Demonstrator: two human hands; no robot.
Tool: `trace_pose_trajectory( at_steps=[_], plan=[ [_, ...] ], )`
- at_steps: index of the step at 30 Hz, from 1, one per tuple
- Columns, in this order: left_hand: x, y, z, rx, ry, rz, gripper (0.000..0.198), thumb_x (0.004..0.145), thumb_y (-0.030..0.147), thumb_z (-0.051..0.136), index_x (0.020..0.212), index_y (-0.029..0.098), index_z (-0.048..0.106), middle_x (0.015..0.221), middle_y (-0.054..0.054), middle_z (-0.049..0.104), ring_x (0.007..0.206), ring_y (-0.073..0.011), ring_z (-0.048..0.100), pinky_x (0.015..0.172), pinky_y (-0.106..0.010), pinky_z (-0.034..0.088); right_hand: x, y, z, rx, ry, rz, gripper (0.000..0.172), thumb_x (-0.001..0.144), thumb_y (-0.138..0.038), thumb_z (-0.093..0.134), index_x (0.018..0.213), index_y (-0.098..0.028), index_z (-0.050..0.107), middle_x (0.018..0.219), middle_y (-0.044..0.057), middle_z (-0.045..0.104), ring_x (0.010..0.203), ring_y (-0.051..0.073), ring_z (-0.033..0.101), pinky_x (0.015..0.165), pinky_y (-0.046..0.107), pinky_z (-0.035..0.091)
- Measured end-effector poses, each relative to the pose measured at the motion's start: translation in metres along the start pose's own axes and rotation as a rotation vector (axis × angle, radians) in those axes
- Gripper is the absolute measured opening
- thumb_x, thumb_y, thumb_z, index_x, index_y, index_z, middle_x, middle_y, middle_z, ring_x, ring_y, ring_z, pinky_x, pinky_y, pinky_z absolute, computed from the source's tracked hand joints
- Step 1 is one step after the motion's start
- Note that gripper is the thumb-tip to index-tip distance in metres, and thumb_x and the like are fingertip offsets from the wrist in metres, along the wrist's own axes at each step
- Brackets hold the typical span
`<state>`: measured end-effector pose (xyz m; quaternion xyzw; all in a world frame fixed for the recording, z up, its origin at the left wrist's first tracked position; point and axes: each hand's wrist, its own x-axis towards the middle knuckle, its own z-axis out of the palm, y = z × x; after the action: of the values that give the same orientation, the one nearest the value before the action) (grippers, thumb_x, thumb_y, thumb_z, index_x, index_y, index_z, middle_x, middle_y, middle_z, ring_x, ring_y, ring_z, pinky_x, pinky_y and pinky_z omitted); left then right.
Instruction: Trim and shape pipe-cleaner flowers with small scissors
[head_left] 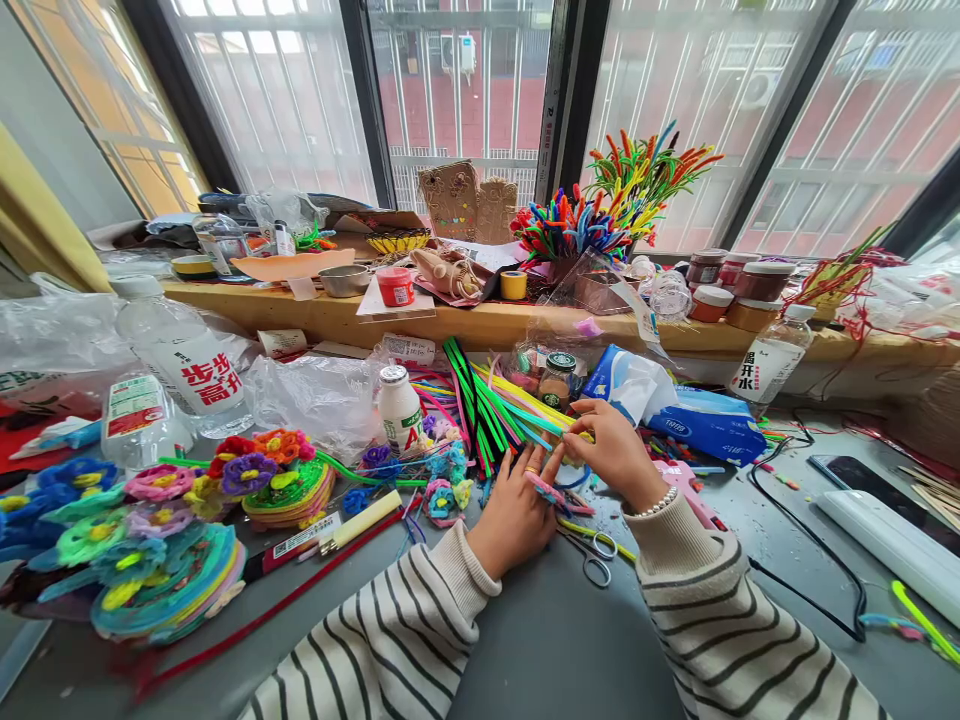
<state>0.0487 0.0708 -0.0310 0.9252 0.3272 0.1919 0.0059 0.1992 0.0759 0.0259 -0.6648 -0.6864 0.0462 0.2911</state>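
Observation:
A bundle of long pipe cleaners (476, 410), green, black, yellow and pale blue, lies fanned out mid-table. My left hand (517, 510) rests palm down at its near end, fingers spread. A pink-and-blue twisted pipe cleaner piece (549, 492) lies against that hand's thumb side. My right hand (615, 450) pinches a yellow pipe cleaner (559, 418) at the bundle's right side; its fingertips partly hide the grip. Small silver scissors (592, 560) lie just below both hands. Blue and pink pipe-cleaner flowers (442, 490) sit left of the bundle.
Fuzzy flower pieces (172, 560) crowd the left, near a large water bottle (184, 360). A white bottle (401, 410) stands behind. To the right are a pink glue gun (686, 490), a blue tissue pack (675, 410), a black cable (806, 560) and a white power strip (892, 550).

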Motion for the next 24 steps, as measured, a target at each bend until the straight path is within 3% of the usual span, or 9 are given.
trace_pose_trajectory(
  at_steps=[5, 9, 13, 19, 24],
  plan=[
    [0.000, -0.002, 0.003, 0.028, 0.018, -0.019, 0.066, 0.068, 0.018, 0.041, 0.129, 0.015, 0.014, 0.135, -0.015, 0.021, 0.123, -0.0264, 0.018, 0.096, -0.046, 0.018, -0.001, -0.003, -0.002, -0.021, 0.016, -0.016, 0.014, 0.068, -0.017, 0.053, 0.068, -0.012, 0.066, 0.106, 0.012, 0.052, 0.096, 0.023, 0.048, 0.086, 0.034, 0.035],
    [-0.001, -0.002, 0.005, 0.054, 0.009, -0.018, 0.065, 0.069, 0.019, 0.040, 0.129, 0.018, 0.015, 0.132, -0.016, 0.027, 0.122, -0.0271, 0.020, 0.095, -0.047, 0.018, -0.004, -0.009, -0.004, -0.068, -0.021, -0.035, 0.014, 0.068, -0.016, 0.053, 0.066, -0.013, 0.066, 0.108, 0.011, 0.051, 0.098, 0.023, 0.047, 0.087, 0.034, 0.034],
    [-0.001, 0.000, 0.003, 0.052, -0.003, -0.038, 0.067, 0.069, 0.023, 0.040, 0.130, 0.014, 0.012, 0.131, -0.017, 0.028, 0.120, -0.0279, 0.024, 0.095, -0.046, 0.018, -0.005, -0.014, -0.004, -0.113, -0.076, -0.043, 0.014, 0.067, -0.015, 0.053, 0.064, -0.013, 0.066, 0.109, 0.011, 0.050, 0.099, 0.023, 0.046, 0.087, 0.033, 0.034],
    [0.001, -0.001, 0.002, 0.048, -0.041, -0.080, 0.059, 0.069, 0.025, 0.038, 0.124, 0.007, 0.027, 0.130, -0.018, 0.030, 0.119, -0.0288, 0.025, 0.096, -0.045, 0.019, -0.007, -0.015, -0.008, -0.118, -0.124, -0.055, 0.015, 0.066, -0.016, 0.053, 0.062, -0.013, 0.066, 0.106, 0.013, 0.052, 0.098, 0.023, 0.048, 0.086, 0.032, 0.035],
    [0.001, -0.002, 0.003, 0.045, -0.054, -0.085, 0.061, 0.069, 0.027, 0.038, 0.124, 0.003, 0.027, 0.132, -0.018, 0.027, 0.120, -0.0291, 0.023, 0.097, -0.043, 0.019, -0.011, -0.022, -0.021, -0.139, -0.177, -0.065, 0.017, 0.066, -0.014, 0.051, 0.060, -0.012, 0.066, 0.108, 0.013, 0.052, 0.099, 0.024, 0.047, 0.086, 0.032, 0.035]
  ],
)
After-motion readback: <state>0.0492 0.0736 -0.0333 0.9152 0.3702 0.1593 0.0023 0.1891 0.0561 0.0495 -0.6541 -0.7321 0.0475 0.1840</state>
